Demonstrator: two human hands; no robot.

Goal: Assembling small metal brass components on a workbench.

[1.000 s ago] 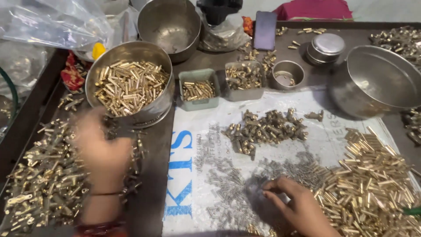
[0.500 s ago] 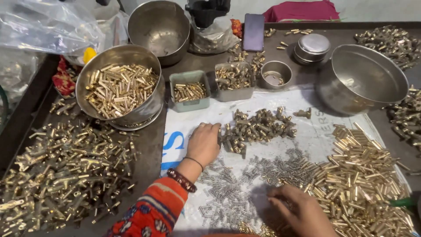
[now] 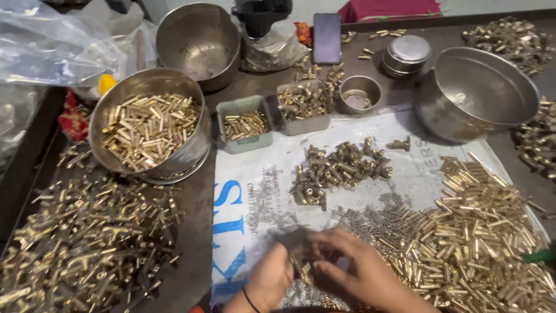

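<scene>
Both my hands meet at bottom centre of the white sheet [image 3: 272,174]. Left hand [image 3: 269,278] and right hand [image 3: 362,272] are together on small brass parts [image 3: 301,264]; fingers curled round them, blurred, so exact grip can't be told. Parts: short, dull gold, tube-like, w/ tiny grey bits scattered beside. Sheet lies on a dark bench [image 3: 197,243]. Right of hands: big pile of brass tubes [image 3: 480,243]. Above: darker fittings heap [image 3: 341,168]. Left, off the sheet: loose brass heap [image 3: 81,243]. Rear: steel bowl [image 3: 147,124] full of tubes, empty bowl [image 3: 480,93] at right, two small trays [image 3: 246,123], phone [image 3: 327,37], plastic bags [image 3: 52,40].
</scene>
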